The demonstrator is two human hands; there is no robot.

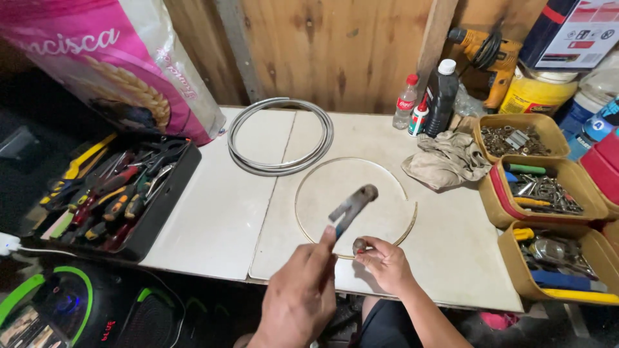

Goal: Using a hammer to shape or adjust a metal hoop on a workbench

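I have the left hand (300, 296) closed around the handle of a pair of pincers (353, 206), the dark head raised and tilted above the worktop (213, 219). The right hand (385, 261) pinches a small dark piece (359, 245) between thumb and fingertips; I cannot tell what that piece is. It sits at the near edge of a thin metal ring (412, 216) that lies flat on the pale surface. As I judge it, the work is at an early stage: the pincers' head is clear of both the ring and the piece, and nothing on the ring looks cut or bent. A grey coiled hose (280, 164) rests behind the ring, near the wooden wall. A crumpled rag (445, 161) lies to the right, beside yellow bins (516, 193) of hardware and tools. A black tray (167, 200) of screwdrivers and pliers occupies the left end.
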